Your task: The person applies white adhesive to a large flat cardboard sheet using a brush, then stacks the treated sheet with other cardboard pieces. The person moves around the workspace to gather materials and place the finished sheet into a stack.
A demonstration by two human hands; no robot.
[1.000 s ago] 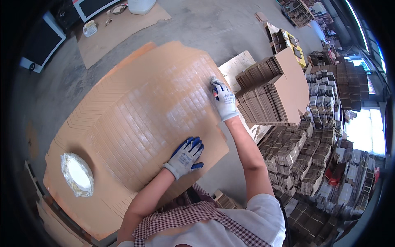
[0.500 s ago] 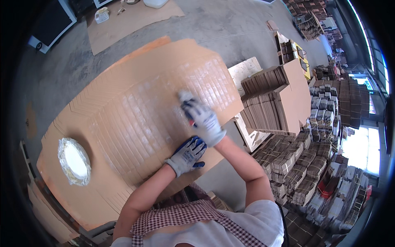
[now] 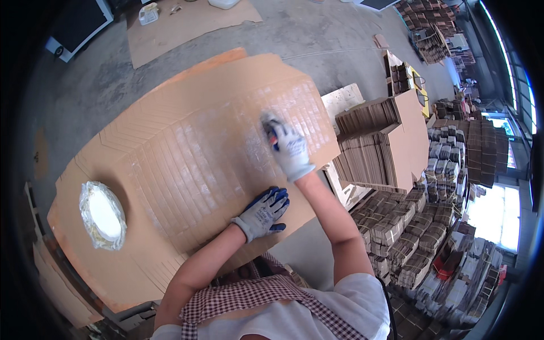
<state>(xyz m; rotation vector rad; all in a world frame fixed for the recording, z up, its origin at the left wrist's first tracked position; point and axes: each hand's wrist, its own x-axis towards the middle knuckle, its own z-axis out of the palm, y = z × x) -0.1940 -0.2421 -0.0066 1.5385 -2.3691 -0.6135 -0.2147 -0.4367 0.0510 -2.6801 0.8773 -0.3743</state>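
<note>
- Cardboard sheets (image 3: pixel 221 141), many, fanned in overlapping rows as one spread; the exact number cannot be told. Whitish, glossy streaks are borne across the middle rows. The spread is reached by both hands: its right part lies beneath the right hand, its near edge beneath the left.
- Hand tool (image 3: pixel 268 120), one, head blurred, a red part seen by the fingers; placed over the streaked rows, between the middle and the right edge of the spread. Its kind cannot be told.
- Right hand (image 3: pixel 293 151), one, in a white and blue glove; fingers curled and closed around the tool, with its head projecting beyond them.
- Left hand (image 3: pixel 264 216), one, gloved alike; laid flat on the sheets by the near edge, fingers extended side by side, thumb apart, nothing grasped.
- Oval bowl (image 3: pixel 86 218), one, lined with clear plastic, white contents (image 3: pixel 106 218) held inside; set near the left edge of the spread, well apart from both hands.
- Cut-cardboard stacks (image 3: pixel 368 158), two, adjoining, stood beyond the right edge.
- Tied bundles (image 3: pixel 396 221), many, uncounted, piled farther right.
- Floor sheet (image 3: pixel 192 28), one, brown, laid beyond the far edge; a white tub (image 3: pixel 149 16) is carried on it.
</note>
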